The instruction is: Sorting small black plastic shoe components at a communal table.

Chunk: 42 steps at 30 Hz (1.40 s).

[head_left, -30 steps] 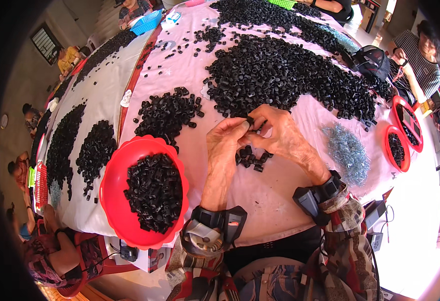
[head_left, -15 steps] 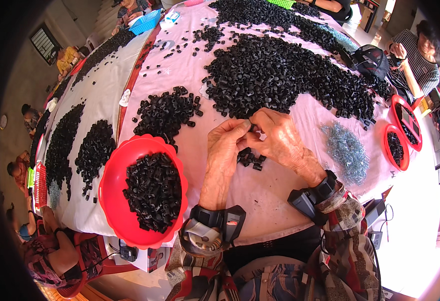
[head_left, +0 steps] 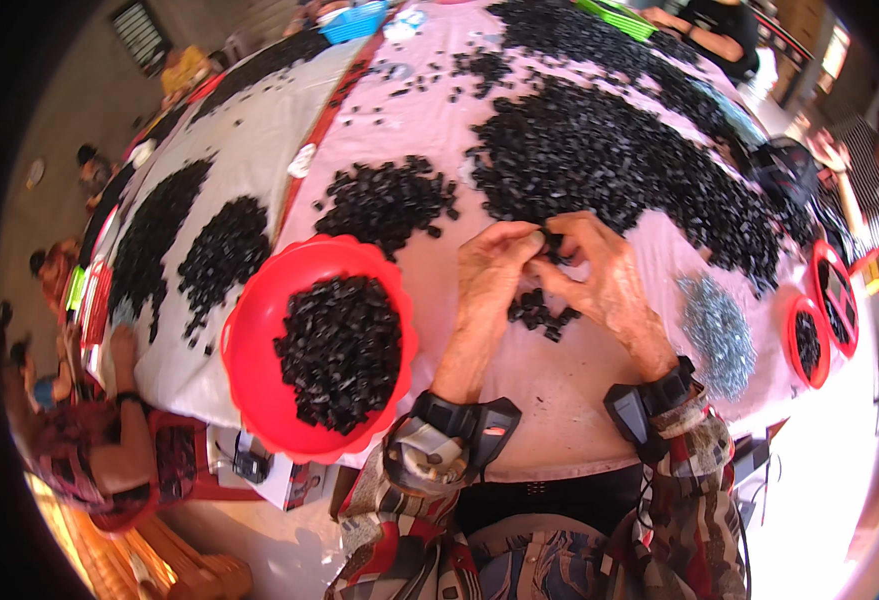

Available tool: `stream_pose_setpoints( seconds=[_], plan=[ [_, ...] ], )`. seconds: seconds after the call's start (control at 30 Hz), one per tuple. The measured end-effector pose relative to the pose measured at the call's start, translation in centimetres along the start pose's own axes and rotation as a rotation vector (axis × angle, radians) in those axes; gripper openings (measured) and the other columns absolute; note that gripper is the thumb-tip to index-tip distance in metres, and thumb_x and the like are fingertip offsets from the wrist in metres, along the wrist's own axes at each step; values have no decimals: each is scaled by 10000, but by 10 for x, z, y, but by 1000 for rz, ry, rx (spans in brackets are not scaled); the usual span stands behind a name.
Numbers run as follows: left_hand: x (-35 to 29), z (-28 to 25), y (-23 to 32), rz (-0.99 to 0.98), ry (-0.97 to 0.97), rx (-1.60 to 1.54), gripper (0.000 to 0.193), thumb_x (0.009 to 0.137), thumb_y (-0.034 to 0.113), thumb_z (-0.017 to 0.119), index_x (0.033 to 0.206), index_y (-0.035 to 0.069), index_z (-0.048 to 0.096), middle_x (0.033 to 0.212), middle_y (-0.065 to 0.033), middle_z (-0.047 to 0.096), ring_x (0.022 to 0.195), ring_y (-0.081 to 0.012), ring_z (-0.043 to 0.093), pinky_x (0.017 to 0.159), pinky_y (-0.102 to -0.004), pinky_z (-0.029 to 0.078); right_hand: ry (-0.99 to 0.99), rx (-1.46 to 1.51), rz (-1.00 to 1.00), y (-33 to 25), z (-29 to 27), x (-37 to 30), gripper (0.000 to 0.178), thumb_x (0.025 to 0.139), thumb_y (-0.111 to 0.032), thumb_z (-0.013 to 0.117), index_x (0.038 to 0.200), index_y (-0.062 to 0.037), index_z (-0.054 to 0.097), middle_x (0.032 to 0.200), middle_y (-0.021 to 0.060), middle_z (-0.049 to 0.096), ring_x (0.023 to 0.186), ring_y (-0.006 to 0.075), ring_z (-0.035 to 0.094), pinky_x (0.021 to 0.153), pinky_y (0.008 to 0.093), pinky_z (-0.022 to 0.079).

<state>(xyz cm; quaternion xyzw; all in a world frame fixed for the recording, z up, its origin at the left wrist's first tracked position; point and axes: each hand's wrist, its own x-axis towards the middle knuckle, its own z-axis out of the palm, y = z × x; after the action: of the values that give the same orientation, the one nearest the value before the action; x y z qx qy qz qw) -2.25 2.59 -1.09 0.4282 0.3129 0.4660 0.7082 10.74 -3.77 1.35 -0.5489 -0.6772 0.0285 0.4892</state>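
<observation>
My left hand (head_left: 497, 268) and my right hand (head_left: 604, 275) meet over the pink cloth, just before the largest black heap. Both sets of fingertips are closed on a small black plastic part (head_left: 553, 244), partly covered by them. Under the hands lies a little group of similar black parts (head_left: 539, 314). To the left, a red scalloped bowl (head_left: 254, 345) is filled with a pile of black parts (head_left: 339, 352). Beyond the bowl sits a medium heap of black parts (head_left: 384, 200).
The large black heap (head_left: 579, 150) spreads across the far table. Clear bluish small pieces (head_left: 716, 335) lie to my right, near a red tray (head_left: 795, 345) of black parts. A blue basket (head_left: 356, 22) and a green basket (head_left: 616, 18) stand far off. Other people sit around the table.
My view has turned, so the table and bowl appear farther right. My hands remain together, and the black part between the fingertips shows more plainly.
</observation>
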Motion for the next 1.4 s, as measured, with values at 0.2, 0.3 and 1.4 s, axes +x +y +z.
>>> stream_pose_setpoints(
  seconds=[0.2,0.3,1.4],
  plan=[
    [-32,10,45,346,101,249,83,794,-7,642,874,-5,663,776,-41,651,677,-100,600,622,-226,477,-4,-54,89,-4,-12,-1,271,767,-118,729,973,19,617,898,124,635,640,201,595,561,292,501],
    [-52,-13,67,716,261,540,104,777,-23,629,873,3,657,773,-73,651,681,-138,620,623,-251,485,-13,-67,107,-9,-13,-1,221,792,-102,706,954,20,617,878,119,637,634,198,593,555,290,501],
    [-47,6,31,234,-105,1271,132,717,-32,603,848,-30,617,729,-127,629,680,-224,625,635,-330,478,80,-260,159,28,-43,3,64,780,-33,589,841,-20,604,827,144,626,731,360,614,637,435,496]
  ],
)
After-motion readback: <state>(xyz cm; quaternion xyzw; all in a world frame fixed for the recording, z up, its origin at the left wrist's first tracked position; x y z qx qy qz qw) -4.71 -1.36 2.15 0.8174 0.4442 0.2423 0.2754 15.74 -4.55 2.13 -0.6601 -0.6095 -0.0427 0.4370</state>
